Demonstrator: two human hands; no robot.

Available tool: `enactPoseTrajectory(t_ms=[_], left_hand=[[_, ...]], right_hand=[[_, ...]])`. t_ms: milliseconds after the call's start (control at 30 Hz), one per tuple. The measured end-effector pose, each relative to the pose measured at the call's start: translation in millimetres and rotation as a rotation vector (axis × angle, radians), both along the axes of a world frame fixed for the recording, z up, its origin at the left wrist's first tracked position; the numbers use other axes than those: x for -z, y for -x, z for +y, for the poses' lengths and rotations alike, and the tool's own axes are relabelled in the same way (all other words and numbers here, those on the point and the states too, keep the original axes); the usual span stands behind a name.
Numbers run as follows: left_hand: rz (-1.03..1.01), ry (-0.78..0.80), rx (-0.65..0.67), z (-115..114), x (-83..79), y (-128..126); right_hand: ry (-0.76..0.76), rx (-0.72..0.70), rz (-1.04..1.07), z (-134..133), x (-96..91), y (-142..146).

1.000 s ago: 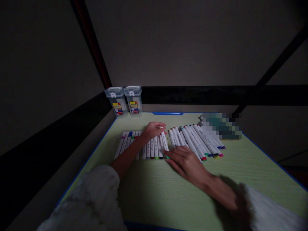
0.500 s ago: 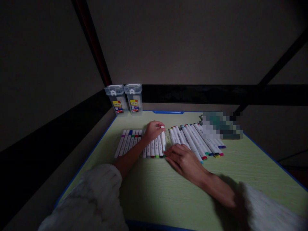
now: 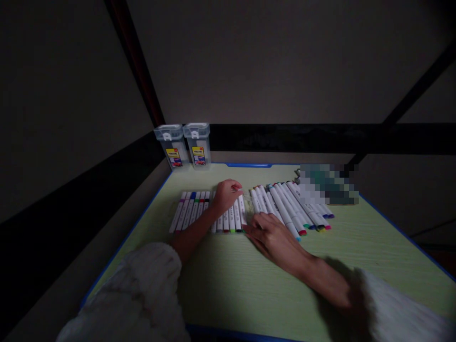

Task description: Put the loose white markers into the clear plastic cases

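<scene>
A row of white markers with coloured ends lies side by side in a clear tray (image 3: 249,202), its middle partly covered by my left forearm. At the row's right end is a white marker (image 3: 242,209). My left hand (image 3: 227,195) has its fingers closed at the far end of this marker. My right hand (image 3: 272,237) is closed with its fingertips at the near end of the same marker. Just right of the tray, several loose white markers (image 3: 285,202) lie slanted in a pile.
Two clear lidded boxes (image 3: 197,145) with yellow labels stand at the back left of the light green table (image 3: 228,285), which has a blue edge. A pixelated object (image 3: 329,185) lies at the back right. Behind the table is a wall (image 3: 270,71).
The marker at the right end of the row has settled lower, flush with its neighbours. My left fingers have shifted slightly at its far end. My right hand has hardly moved.
</scene>
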State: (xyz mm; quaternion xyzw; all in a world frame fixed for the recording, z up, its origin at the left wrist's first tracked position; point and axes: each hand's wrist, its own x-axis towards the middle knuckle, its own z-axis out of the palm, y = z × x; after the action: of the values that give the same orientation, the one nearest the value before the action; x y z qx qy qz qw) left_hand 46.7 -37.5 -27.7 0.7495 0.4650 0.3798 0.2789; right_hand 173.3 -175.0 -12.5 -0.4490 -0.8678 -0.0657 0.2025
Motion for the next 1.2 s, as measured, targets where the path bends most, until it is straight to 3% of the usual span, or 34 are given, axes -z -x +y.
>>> enactPoseTrajectory(t_ms=[467, 833, 1200], left_hand=[[0.262, -0.083, -0.070, -2.5, 3.5, 5.9], [0.329, -0.070, -0.061, -6.7, 0.0, 5.6], [0.253, -0.077, -0.062, -3.7, 2.1, 5.2]], right_hand=[[-0.001, -0.011, -0.058, -0.9, 1.4, -2.4], [0.106, -0.012, -0.045, 0.3, -0.9, -2.6], [0.046, -0.020, -0.090, -0.3, 0.2, -2.3]])
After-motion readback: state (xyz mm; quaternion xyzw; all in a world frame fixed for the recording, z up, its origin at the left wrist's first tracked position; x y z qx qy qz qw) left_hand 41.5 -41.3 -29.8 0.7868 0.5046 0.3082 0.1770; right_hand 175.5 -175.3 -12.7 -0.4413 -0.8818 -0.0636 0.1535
